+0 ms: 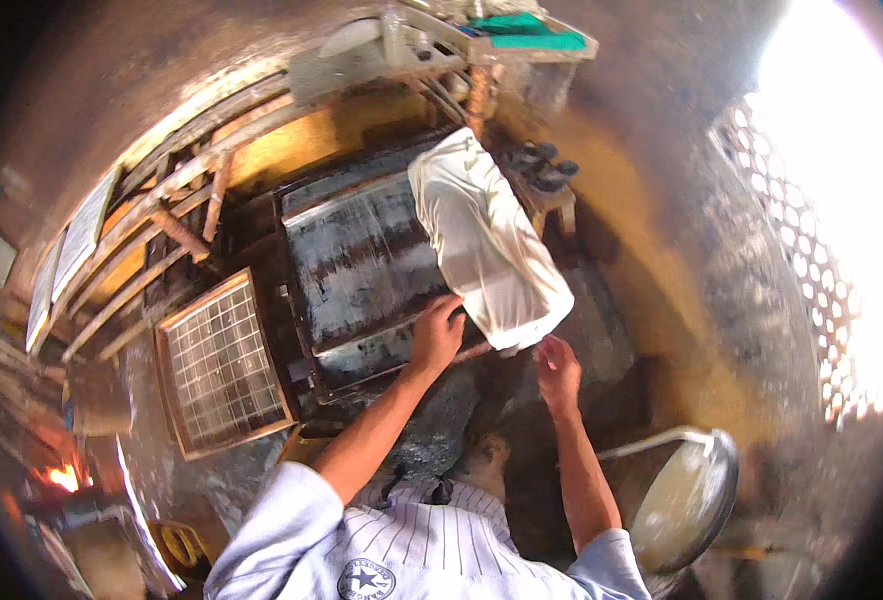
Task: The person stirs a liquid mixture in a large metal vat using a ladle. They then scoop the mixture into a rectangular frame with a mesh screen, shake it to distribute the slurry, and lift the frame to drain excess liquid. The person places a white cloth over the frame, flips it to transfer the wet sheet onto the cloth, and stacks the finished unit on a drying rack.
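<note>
Pale striped short-slv shirt (422, 545) w/ round badge

Cloth (487, 250) is covering the right part of the tray (362, 265), hiding that surface. Left hand (437, 335) fingertips are tucking under the cloth edge, grip unclear. Right hand (559, 372) fingers too blurred to tell. Right of the cloth, glare is washing out the lattice wall (812, 270). Below it, pan (687, 500) contents unreadable.

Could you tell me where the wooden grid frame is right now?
In the head view, the wooden grid frame lies left of the left hand, beside the dark metal tray.
</note>
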Available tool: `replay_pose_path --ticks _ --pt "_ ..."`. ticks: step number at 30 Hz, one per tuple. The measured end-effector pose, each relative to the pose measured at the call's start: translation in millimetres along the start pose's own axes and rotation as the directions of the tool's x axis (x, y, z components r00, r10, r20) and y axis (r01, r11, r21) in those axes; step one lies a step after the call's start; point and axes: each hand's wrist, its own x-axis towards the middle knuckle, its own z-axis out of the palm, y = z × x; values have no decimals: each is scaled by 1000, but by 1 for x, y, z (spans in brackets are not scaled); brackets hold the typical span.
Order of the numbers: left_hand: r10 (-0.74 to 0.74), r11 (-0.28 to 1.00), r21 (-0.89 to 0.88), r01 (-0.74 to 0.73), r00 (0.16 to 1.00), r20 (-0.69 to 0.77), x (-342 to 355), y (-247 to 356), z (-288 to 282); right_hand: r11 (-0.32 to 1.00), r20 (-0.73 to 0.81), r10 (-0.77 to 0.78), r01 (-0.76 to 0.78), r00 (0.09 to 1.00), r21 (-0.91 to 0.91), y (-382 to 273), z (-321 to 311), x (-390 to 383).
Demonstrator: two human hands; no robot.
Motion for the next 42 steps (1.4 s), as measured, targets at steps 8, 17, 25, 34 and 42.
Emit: replay_pose_path --ticks 8,17,25,34,42 --pt "-63 820 571 29 997 39 36 -51 64 669 533 -536 714 655 -205 -6 82 161" --pt "-25 538 783 -310 924 383 31 -82 38 579 518 -706 814 482 31 6 107 185" --pt "87 699 640 -319 927 366 55 -65 15 500 471 -785 860 403 97 -30 87 204" --pt "-237 924 381 18 811 535 52 -27 2 721 513 -610 692 604 44 -12 39 147" --pt "-367 689 568 451 892 -263 228 -114 104 930 162 137 -71 977 -360 47 -5 138"
